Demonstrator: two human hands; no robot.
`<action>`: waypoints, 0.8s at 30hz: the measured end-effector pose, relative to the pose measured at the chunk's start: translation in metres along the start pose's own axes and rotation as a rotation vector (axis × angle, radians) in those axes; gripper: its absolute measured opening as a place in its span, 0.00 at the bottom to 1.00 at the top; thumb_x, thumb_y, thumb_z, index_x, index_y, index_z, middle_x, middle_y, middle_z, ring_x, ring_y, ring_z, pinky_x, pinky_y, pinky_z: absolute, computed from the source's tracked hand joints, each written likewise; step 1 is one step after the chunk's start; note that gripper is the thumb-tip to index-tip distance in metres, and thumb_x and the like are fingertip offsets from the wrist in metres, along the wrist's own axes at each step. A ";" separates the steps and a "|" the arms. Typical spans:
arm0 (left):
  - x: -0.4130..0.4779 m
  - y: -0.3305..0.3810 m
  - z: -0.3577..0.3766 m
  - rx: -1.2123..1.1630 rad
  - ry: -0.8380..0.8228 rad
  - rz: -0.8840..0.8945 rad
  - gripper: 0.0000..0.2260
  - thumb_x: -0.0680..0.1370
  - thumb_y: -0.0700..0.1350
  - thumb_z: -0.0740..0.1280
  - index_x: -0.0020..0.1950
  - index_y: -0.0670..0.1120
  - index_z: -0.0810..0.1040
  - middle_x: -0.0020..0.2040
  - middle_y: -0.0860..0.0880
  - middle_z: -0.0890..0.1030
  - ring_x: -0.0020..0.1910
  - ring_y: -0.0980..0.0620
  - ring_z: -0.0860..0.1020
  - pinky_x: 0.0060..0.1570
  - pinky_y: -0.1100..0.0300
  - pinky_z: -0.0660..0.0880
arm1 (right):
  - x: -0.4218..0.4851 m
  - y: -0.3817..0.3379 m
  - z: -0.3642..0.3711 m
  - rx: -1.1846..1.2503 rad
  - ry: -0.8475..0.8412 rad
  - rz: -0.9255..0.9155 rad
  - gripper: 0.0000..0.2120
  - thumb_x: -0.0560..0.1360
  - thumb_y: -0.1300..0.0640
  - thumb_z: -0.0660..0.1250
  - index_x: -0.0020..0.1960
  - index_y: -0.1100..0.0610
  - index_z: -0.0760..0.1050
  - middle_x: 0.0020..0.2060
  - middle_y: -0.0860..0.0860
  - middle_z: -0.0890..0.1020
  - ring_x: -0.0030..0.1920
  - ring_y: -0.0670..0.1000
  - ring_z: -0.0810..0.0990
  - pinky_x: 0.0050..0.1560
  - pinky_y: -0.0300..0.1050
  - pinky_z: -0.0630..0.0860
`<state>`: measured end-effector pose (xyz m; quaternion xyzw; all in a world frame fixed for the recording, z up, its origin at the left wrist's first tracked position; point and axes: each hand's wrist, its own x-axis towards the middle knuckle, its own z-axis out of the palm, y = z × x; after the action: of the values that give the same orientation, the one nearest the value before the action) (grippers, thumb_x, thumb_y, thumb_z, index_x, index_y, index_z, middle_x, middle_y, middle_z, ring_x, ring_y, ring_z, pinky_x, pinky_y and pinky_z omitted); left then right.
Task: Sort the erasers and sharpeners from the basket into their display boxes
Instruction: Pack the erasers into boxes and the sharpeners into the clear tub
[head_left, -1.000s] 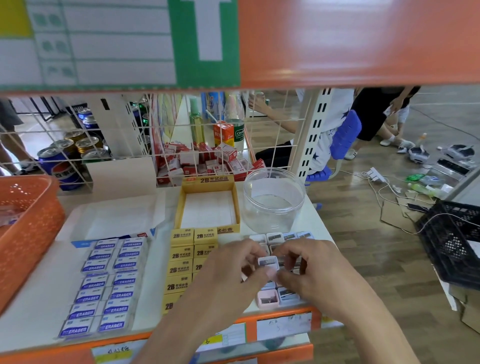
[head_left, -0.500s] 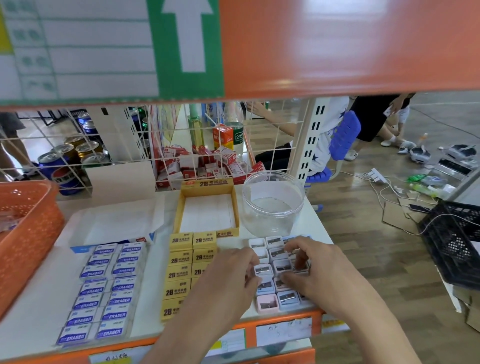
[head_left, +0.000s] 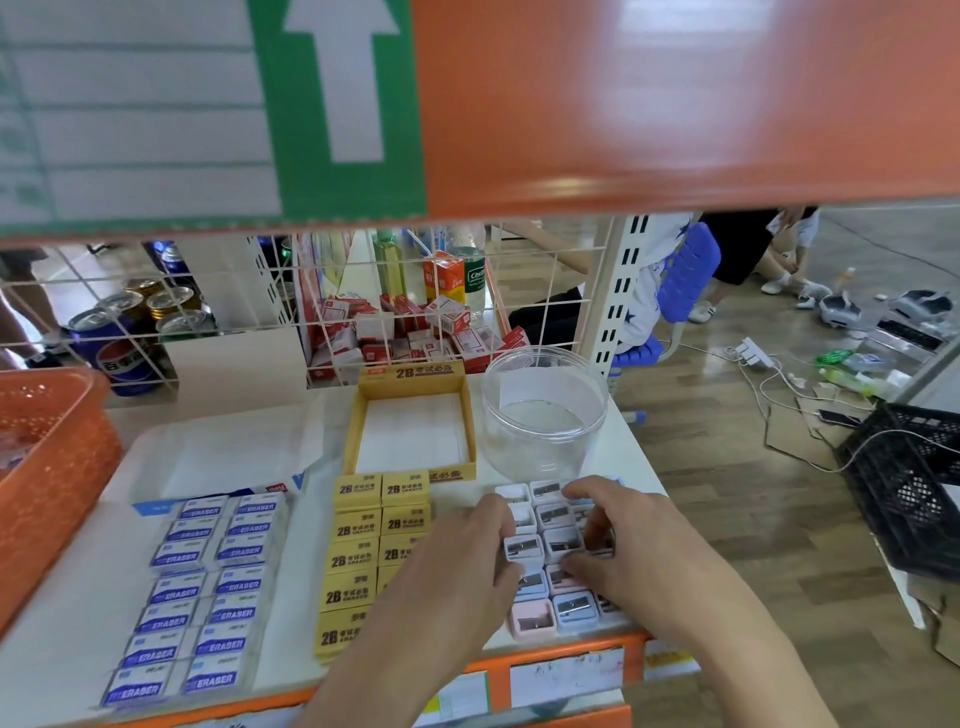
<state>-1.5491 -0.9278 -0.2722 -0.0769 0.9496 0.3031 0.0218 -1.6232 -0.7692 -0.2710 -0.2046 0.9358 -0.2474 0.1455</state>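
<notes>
Small sharpeners (head_left: 555, 515) in white, pink and pale blue lie in a tight grid at the shelf's front right. My left hand (head_left: 457, 566) pinches the left edge of a white sharpener (head_left: 523, 548) in that grid. My right hand (head_left: 623, 535) arches over the right columns, thumb and curled fingers closed round sharpeners there. Yellow 2B erasers (head_left: 358, 545) lie in two columns left of my hands, and blue-labelled erasers (head_left: 208, 587) lie further left. Behind them stand an empty yellow display box (head_left: 358, 431) and a clear round tub (head_left: 545, 415). The orange basket (head_left: 52, 467) sits at the far left.
A flat white and blue box (head_left: 218, 452) lies behind the blue erasers. A wire mesh (head_left: 524, 312) closes the back, with cans and red packs beyond it. The orange upper shelf (head_left: 675, 104) hangs low overhead. A black crate (head_left: 914, 483) and cables are on the floor at the right.
Both hands held one white sharpener above the grid a second ago. They have since lowered it into the rows of sharpeners.
</notes>
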 end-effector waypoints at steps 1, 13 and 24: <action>0.000 0.000 0.000 0.001 -0.001 -0.003 0.08 0.79 0.52 0.64 0.51 0.57 0.64 0.48 0.56 0.72 0.46 0.59 0.73 0.49 0.59 0.76 | 0.000 0.000 -0.001 -0.006 -0.001 0.007 0.25 0.72 0.47 0.70 0.66 0.38 0.66 0.48 0.41 0.77 0.47 0.42 0.75 0.48 0.37 0.73; -0.028 -0.032 -0.059 0.112 0.259 0.021 0.12 0.81 0.57 0.56 0.64 0.59 0.63 0.60 0.64 0.64 0.60 0.62 0.66 0.52 0.65 0.62 | 0.006 -0.069 0.007 -0.054 0.167 -0.295 0.14 0.74 0.51 0.69 0.59 0.46 0.75 0.47 0.40 0.75 0.48 0.41 0.73 0.45 0.27 0.64; -0.145 -0.185 -0.180 0.225 0.718 -0.305 0.07 0.76 0.50 0.68 0.54 0.57 0.76 0.46 0.62 0.75 0.44 0.59 0.75 0.40 0.69 0.68 | 0.036 -0.268 0.095 -0.052 -0.135 -0.796 0.08 0.78 0.48 0.61 0.57 0.42 0.72 0.51 0.38 0.74 0.53 0.40 0.71 0.50 0.35 0.66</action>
<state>-1.3754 -1.1612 -0.2185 -0.3152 0.9017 0.1444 -0.2582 -1.5356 -1.0367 -0.2166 -0.5703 0.7778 -0.2468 0.0942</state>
